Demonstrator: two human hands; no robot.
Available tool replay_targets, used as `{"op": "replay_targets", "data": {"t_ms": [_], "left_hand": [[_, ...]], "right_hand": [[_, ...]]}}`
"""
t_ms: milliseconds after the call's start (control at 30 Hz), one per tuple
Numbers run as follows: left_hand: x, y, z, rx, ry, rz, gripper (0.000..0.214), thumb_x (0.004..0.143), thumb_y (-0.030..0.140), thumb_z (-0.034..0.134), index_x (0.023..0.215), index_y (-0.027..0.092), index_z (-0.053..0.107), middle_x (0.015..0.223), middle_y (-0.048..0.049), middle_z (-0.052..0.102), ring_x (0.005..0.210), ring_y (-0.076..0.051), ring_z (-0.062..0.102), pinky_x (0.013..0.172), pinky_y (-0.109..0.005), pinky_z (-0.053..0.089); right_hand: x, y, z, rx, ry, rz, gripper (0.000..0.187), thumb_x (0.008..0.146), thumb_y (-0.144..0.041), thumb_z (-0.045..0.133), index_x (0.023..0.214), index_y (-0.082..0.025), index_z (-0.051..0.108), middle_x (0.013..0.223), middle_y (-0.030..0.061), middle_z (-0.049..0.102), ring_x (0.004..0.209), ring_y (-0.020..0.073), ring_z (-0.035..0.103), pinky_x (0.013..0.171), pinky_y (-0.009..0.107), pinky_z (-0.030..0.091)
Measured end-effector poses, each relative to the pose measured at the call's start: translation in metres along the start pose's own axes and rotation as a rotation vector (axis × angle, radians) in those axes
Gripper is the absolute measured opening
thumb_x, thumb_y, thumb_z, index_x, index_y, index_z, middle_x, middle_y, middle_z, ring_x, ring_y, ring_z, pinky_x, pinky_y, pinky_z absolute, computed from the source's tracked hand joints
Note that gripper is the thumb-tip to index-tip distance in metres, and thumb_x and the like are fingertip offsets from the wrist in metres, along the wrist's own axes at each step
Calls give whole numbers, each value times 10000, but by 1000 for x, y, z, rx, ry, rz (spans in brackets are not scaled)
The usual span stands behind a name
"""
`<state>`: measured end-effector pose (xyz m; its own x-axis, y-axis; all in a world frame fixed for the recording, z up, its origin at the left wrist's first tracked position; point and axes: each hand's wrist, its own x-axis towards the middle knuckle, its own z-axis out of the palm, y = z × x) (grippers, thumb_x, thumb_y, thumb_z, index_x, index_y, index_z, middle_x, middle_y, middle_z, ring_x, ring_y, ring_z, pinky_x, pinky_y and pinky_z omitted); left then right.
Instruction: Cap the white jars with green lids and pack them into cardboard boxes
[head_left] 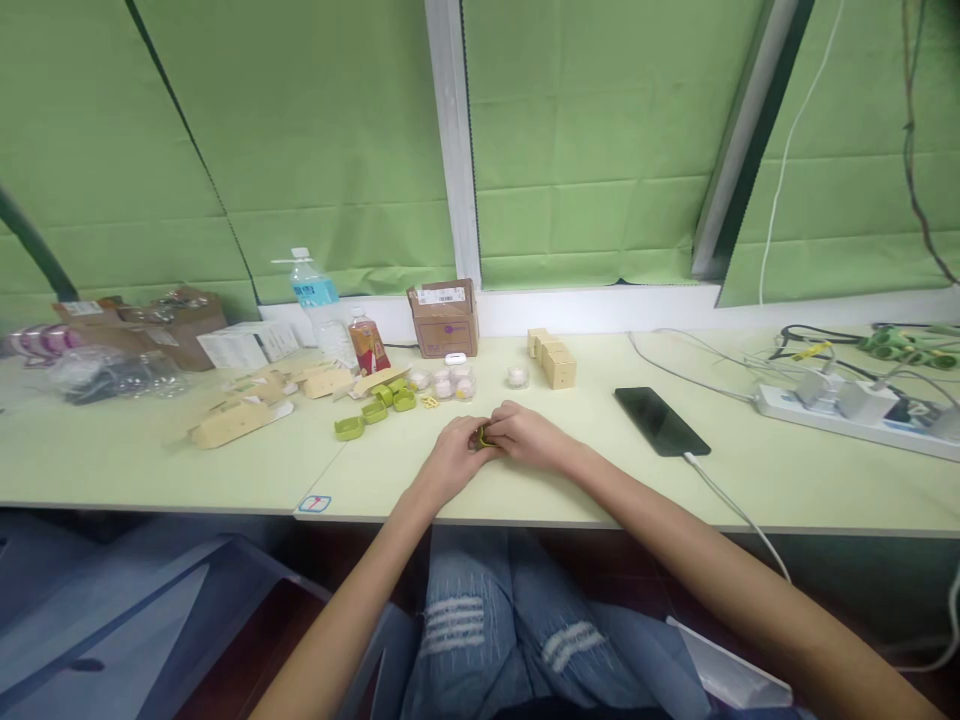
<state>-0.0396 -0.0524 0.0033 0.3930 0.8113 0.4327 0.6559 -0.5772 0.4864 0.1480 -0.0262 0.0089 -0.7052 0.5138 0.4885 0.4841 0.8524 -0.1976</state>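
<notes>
Pale table; brown carton stands at its back, black phone lies to the right. Left hand and right hand meet near the front edge — both gripping a small green piece, mostly hidden.

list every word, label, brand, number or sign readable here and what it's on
No text reads for certain.
Tall bottle: white characters on blue label, too blurred.
Short bottle: red label, too blurred.
Middle box: barcode label and purple print, too small.
Sticker: red mark, perhaps "7", unsure.
White cartons: any print too small.
</notes>
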Motion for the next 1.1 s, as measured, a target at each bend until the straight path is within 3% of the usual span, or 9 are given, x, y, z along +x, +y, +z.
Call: {"op": "replay_targets", "data": {"t_ms": [100,267,533,767,900,1100], "left_hand": [[0,-2,1,-18,23,-13,277,870,342,715,1084,167,695,967,-81,694,888,-238,615,811,-352,467],[0,-5,2,-18,26,-16,310,835,342,761,1096,184,705,989,-81,701,919,-246,624,820,-346,472],[0,-1,2,-4,17,14,245,889,347,688,1079,192,694,994,-78,701,923,-245,616,839,-364,470],[0,-1,3,19,7,17,222,865,327,703,1038,188,698,924,-59,679,870,-234,604,792,-349,451],[0,0,1,8,0,19,171,825,296,722,957,191,696,864,-43,660,829,-224,590,740,-331,438],[1,2,-1,-27,0,-11,166,803,299,733,925,189,708,835,-34,665,789,-213,589,709,-317,433]], "right_hand": [[-2,0,-7,125,-6,9,232,936,-51,571,820,-147,747,758,40,655,746,155,550,746,272,413],[-1,2,-7,227,35,180,187,871,-24,622,835,-152,754,765,25,716,673,132,570,677,243,406],[-3,8,4,5,55,-7,215,878,-2,605,826,-162,738,825,71,720,831,191,585,767,291,447],[0,7,4,-78,-5,-113,261,894,9,558,776,-153,726,799,76,691,773,183,555,759,308,433],[5,6,8,-77,-11,-119,240,861,-3,609,703,-146,721,756,76,665,738,181,541,745,310,426],[4,0,6,35,39,-29,219,880,-19,631,753,-148,752,770,67,659,784,185,560,753,292,435]]}}
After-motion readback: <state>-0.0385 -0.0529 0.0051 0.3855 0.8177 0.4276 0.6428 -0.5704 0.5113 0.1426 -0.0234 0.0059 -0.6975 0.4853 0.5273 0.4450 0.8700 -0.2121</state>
